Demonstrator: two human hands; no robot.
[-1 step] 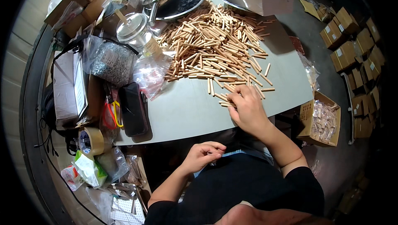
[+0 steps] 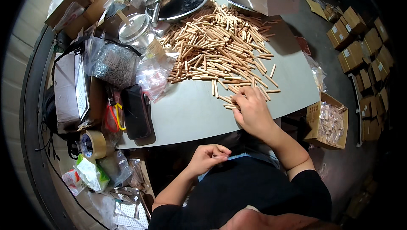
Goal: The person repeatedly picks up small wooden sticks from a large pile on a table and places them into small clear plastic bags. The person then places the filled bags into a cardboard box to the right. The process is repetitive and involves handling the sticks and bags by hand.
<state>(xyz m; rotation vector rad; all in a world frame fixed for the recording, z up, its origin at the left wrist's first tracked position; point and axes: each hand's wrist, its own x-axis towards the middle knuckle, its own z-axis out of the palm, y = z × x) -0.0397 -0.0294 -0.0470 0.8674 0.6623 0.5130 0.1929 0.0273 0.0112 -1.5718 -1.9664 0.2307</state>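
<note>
A large heap of short wooden dowels (image 2: 220,48) covers the middle of the table. At its near edge my right hand (image 2: 253,112) rests with fingers curled down over a few dowels; its thumb lies beside the ends of some, and the fingertips are partly hidden. My left hand (image 2: 208,159) is held below the table's front edge, close to my body. Its thumb and fingers are pressed together, and whatever lies between them is too small or hidden to make out.
On the left lie a phone (image 2: 136,112), scissors (image 2: 114,117), a tape roll (image 2: 94,144), a lidded plastic cup (image 2: 135,30) and a bag of small metal parts (image 2: 113,62). Behind the heap stand a metal bowl (image 2: 207,2) and a white box (image 2: 277,4). A carton of packets (image 2: 313,122) sits at right.
My left hand's fingers have shifted very slightly. My right hand and the dowels stay in place.
</note>
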